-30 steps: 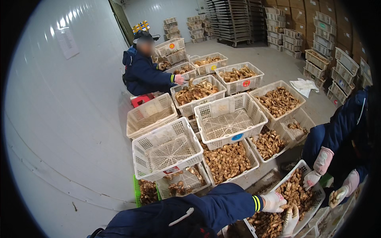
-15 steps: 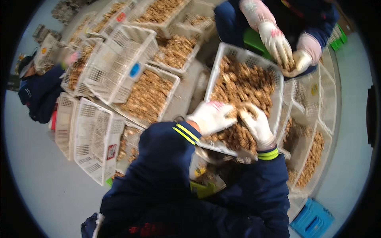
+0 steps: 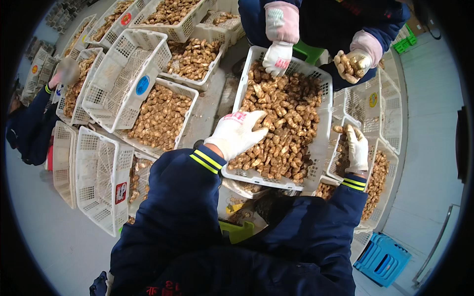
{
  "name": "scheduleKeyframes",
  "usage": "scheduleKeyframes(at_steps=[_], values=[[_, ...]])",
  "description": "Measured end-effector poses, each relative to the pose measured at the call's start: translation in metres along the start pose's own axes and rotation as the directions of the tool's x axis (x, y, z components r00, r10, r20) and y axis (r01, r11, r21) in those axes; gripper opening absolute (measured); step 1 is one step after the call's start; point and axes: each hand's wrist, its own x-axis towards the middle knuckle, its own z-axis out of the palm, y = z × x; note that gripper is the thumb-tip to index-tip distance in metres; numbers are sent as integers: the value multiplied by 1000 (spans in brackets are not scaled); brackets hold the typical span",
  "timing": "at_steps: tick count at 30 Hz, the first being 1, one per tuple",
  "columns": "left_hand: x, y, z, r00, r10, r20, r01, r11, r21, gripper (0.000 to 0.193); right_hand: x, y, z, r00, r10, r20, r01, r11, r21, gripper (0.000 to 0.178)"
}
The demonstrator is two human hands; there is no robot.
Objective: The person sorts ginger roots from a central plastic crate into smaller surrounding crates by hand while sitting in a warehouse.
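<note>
My left hand (image 3: 238, 132), in a white glove, reaches over the left side of a white crate (image 3: 240, 93). Its thumb and fingers close around a brown, knobbly tuber-like piece at the edge of the heap (image 3: 281, 123). Past the crate's right wall, my right hand (image 3: 357, 150), gloved too, pinches a single tuber-like piece (image 3: 338, 129) above a neighbouring crate (image 3: 379, 197). Across from me, a co-worker's gloved hand (image 3: 277, 58) hangs at the crate's far edge. The co-worker's other hand (image 3: 353, 65) is palm up, with several pieces in it.
Filled white crates, such as one with a blue round label (image 3: 163, 118), stand on the left. Beside them are an upended crate (image 3: 101, 180) and another person's dark sleeve (image 3: 32, 128). A blue plastic stool (image 3: 382, 259) stands at the lower right.
My hands were together over the heap; the right has moved right, beyond the crate's wall, with a piece. The co-worker's hands, close together before, are now apart. The view has shifted slightly.
</note>
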Motion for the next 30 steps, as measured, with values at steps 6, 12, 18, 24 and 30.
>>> scheduleKeyframes(at_steps=[6,12,18,24,30], values=[[3,5,4,996,51,68,-51,999,0,47,2,3,19,982,72,174,-76,997,12,38],[6,7,7,995,71,75,-70,997,-12,45,0,1,35,962,30,272,-36,999,18,35],[1,15,5,994,66,92,-55,992,-113,50,-13,-9,51,928,-40,371,6,996,92,31],[2,20,12,978,206,38,-198,968,-153,59,-29,-9,90,836,-189,516,248,968,-47,33],[14,-1,1,933,70,353,-60,997,-40,48,-37,-5,109,840,-110,532,103,994,42,40]])
